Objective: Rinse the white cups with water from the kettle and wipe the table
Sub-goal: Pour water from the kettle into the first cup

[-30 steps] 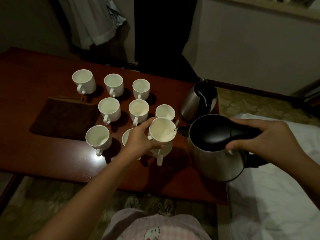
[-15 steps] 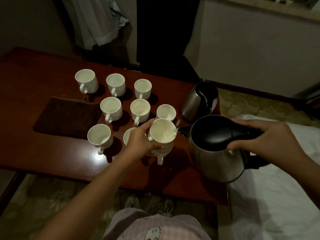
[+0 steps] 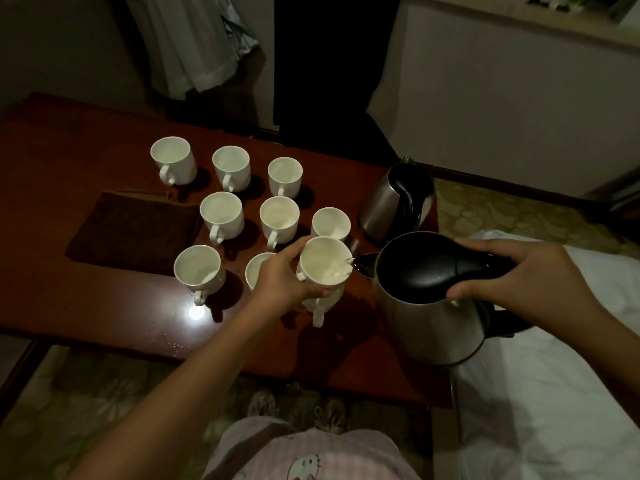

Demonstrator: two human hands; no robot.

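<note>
My left hand (image 3: 284,278) grips a white cup (image 3: 323,261) lifted over another cup (image 3: 320,308) that stands on the table. My right hand (image 3: 519,275) holds the black handle of a steel kettle (image 3: 426,306) tilted left, its spout at the cup's rim, and a thin stream of water runs into the cup. Several more white cups (image 3: 221,211) stand in rows on the red-brown table (image 3: 69,299). A folded brown cloth (image 3: 135,230) lies left of them.
A second steel kettle (image 3: 396,199) stands at the table's far right. White bedding (image 3: 540,393) lies to the right of the table. Water droplets (image 3: 173,344) dot the table's near edge. Clothes hang beyond the table's far side.
The held cup and the kettle have stayed almost in place; water keeps running from the spout into the cup.
</note>
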